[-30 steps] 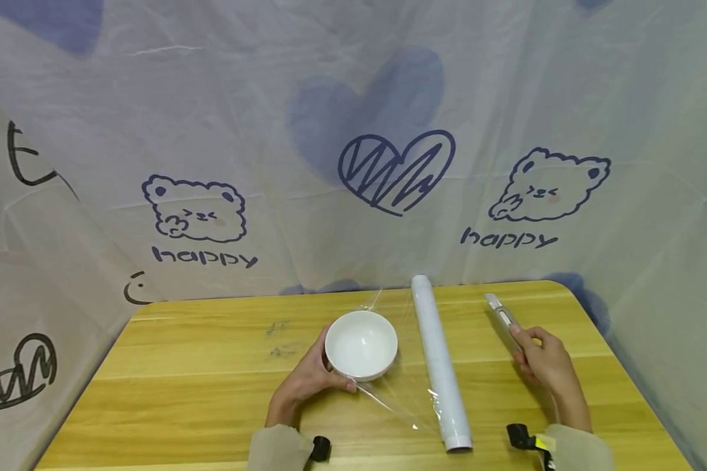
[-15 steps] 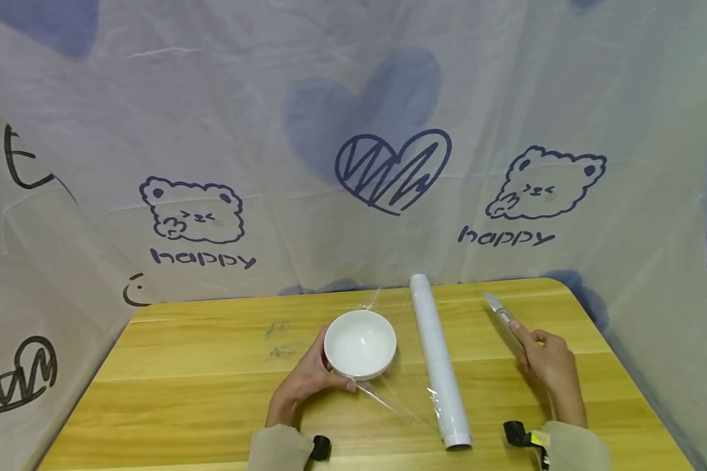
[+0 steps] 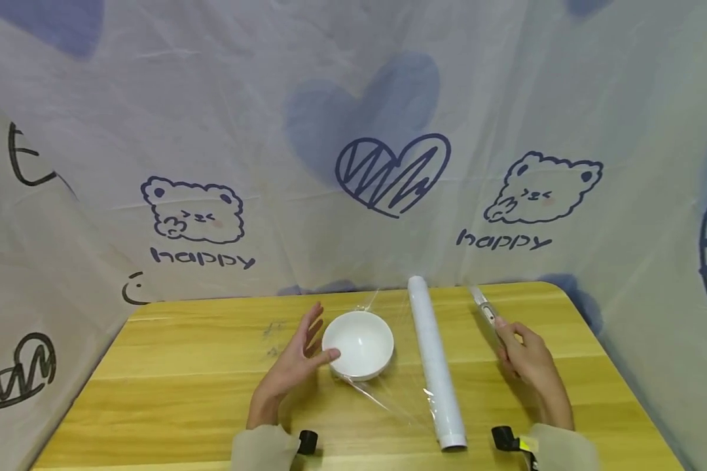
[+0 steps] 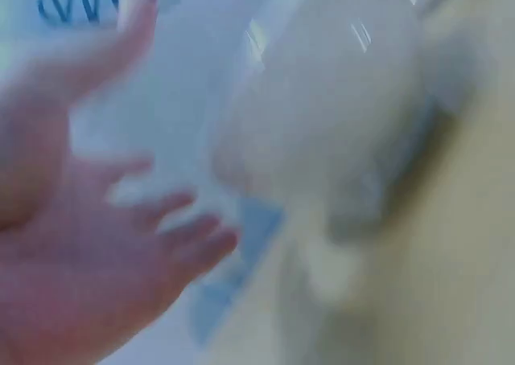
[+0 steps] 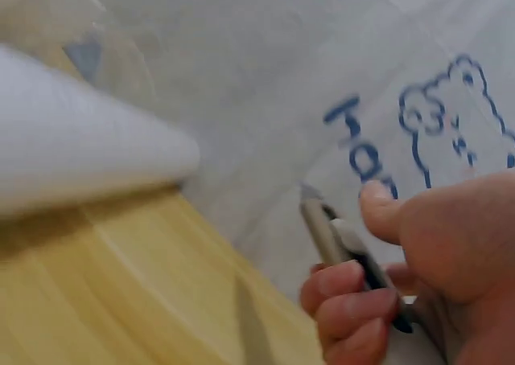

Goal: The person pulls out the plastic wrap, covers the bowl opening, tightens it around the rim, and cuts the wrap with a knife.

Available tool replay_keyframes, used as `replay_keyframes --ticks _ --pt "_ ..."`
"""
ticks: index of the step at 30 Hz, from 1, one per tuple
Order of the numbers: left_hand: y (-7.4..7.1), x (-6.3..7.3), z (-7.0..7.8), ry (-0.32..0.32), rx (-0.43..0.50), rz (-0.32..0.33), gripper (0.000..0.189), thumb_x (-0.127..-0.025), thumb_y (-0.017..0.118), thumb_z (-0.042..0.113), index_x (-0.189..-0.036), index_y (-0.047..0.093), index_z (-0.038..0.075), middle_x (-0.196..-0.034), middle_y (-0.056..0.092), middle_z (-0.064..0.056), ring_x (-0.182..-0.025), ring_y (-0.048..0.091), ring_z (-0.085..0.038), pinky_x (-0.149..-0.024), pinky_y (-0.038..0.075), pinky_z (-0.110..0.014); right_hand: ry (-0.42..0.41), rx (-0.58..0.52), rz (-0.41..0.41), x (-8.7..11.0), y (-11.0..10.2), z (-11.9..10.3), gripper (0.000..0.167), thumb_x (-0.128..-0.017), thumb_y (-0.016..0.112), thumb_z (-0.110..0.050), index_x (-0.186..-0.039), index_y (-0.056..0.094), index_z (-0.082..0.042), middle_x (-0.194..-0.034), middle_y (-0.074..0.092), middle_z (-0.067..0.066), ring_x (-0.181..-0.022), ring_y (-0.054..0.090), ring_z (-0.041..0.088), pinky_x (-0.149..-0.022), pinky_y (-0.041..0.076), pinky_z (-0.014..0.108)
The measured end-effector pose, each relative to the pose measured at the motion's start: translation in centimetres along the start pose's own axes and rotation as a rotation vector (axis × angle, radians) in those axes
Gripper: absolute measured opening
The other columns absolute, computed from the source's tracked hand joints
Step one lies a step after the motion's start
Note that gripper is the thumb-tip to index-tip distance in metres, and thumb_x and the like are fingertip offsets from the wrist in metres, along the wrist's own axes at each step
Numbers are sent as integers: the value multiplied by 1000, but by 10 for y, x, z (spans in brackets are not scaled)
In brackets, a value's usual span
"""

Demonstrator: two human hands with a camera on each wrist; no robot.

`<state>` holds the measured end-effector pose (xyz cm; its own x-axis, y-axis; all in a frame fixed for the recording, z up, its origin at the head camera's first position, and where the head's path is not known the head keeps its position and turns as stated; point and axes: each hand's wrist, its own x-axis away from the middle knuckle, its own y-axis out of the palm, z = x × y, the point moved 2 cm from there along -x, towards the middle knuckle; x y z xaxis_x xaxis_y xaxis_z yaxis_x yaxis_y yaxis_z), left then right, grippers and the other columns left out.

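Note:
A white bowl (image 3: 358,347) stands upright on the wooden table, with clear plastic wrap (image 3: 391,399) stretched from under it toward a white roll of wrap (image 3: 436,366). My left hand (image 3: 294,360) is beside the bowl's left side, fingers spread and relaxed, its thumb overlapping the rim in the head view. In the blurred left wrist view, a gap shows between those fingers and the bowl (image 4: 322,100). Right of the roll, my right hand (image 3: 527,363) grips a grey utility knife (image 3: 488,313). Its blade points up and away, and the right wrist view shows fingers curled around the handle.
Behind the table (image 3: 182,405) hangs a pale cloth backdrop (image 3: 306,248) with bear and heart drawings, and more cloth lines both sides. The roll lies lengthwise between the bowl and my right hand. Small dark marks (image 3: 273,330) show on the tabletop left of the bowl.
My left hand has let go of the bowl, spreading its fingers and shifting slightly left. My right hand has moved a little left with the utility knife. Bowl and roll stay in place.

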<state>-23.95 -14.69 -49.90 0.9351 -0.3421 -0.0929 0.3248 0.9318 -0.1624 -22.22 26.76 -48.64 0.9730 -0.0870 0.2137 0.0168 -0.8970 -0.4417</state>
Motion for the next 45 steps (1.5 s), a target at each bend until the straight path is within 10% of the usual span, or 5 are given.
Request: replay_keyframes --ticks 16,26,31,40,45 --pt "58 -94 71 -99 -312 -93 53 -109 47 12 -156 31 -6 -156 39 -27 -145 36 -44 -117 32 -56 -171 62 -107 -31 83 -77 26 -106 41 2 -130 42 11 -85 59 19 -60 64 20 -56 60 37" --pt "86 -197 14 -216 -796 -159 25 -96 48 13 -105 62 -5 -101 62 -13 -86 57 -24 -76 48 -33 -183 505 -75 -58 101 -100 48 -96 51 4 -141 37 9 -83 63 16 -64 62 25 -54 48 33" --pt "95 -178 59 -337 -778 -181 34 -98 52 7 -65 45 9 -62 36 1 -58 34 -16 -57 34 -26 -194 554 -67 -61 107 -102 45 -90 53 6 -134 41 9 -92 62 24 -73 59 35 -57 49 37" --pt "93 -237 -43 -354 -709 -68 27 -86 56 6 -61 48 9 -69 50 -7 -62 46 -24 -58 45 -34 -180 549 -84 -60 107 -106 40 -96 52 2 -134 42 9 -89 60 22 -70 60 31 -54 49 34" --pt "96 -202 -10 -515 -266 41 16 -87 52 -9 -81 67 -10 -67 66 -15 -49 54 -19 -49 49 -30 -154 483 -92 -58 106 -103 34 -98 50 2 -130 42 6 -79 62 17 -57 63 22 -50 51 31"
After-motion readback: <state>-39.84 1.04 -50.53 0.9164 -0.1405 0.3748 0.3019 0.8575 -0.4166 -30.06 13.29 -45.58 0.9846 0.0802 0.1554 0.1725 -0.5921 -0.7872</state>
